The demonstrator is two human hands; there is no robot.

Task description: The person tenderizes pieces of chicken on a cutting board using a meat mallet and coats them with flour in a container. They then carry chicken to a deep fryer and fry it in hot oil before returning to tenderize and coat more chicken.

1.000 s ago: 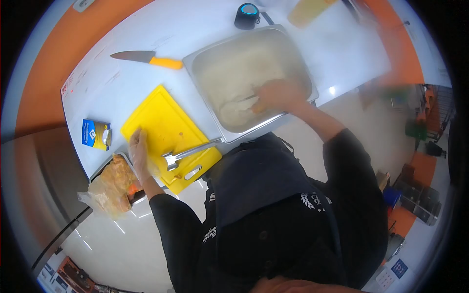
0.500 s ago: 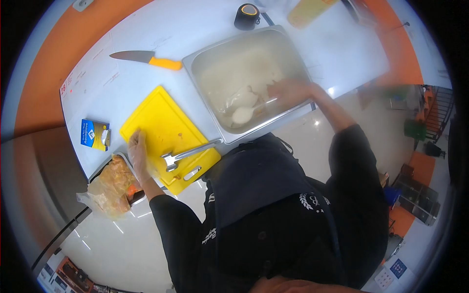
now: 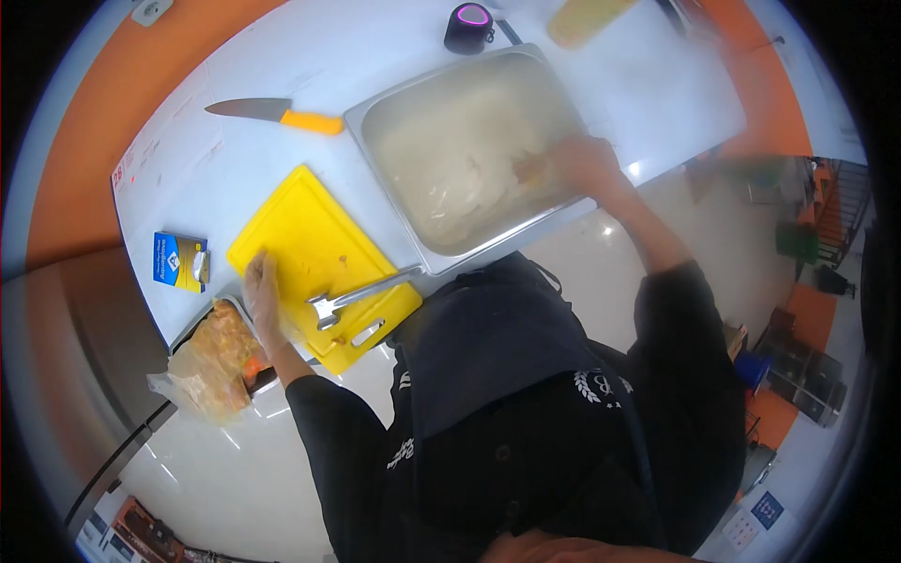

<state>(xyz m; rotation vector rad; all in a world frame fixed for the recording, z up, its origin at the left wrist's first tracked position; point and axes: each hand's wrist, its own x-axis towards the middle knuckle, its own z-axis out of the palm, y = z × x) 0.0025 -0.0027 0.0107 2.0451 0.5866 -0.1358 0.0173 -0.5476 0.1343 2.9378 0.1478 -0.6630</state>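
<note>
My right hand (image 3: 584,167) is at the right side of a deep steel pan (image 3: 413,246), its blurred fingers reaching into pale, powdery contents (image 3: 441,141). A lumpy, pale-coated piece (image 3: 460,192) lies there, left of those fingers; haze hides its kind. My left hand (image 3: 264,291), in a clear thin glove, rests at the left edge of a yellow cutting board (image 3: 314,220), fingers stretched out and holding nothing. On the board a metal meat mallet (image 3: 361,294) lies with its handle end against the pan's corner.
A knife (image 3: 282,113) with a yellow handle lies left of the pan. A blue-and-yellow box (image 3: 180,261) stands near the table's left edge. Below it is a tray with a plastic bag (image 3: 218,361) of orange-tinted food. A small black speaker (image 3: 467,33) sits behind the pan.
My right hand has shifted slightly right and up. A white rounded shape at the pan's near left has blended into the powder. My left hand has stayed at the board.
</note>
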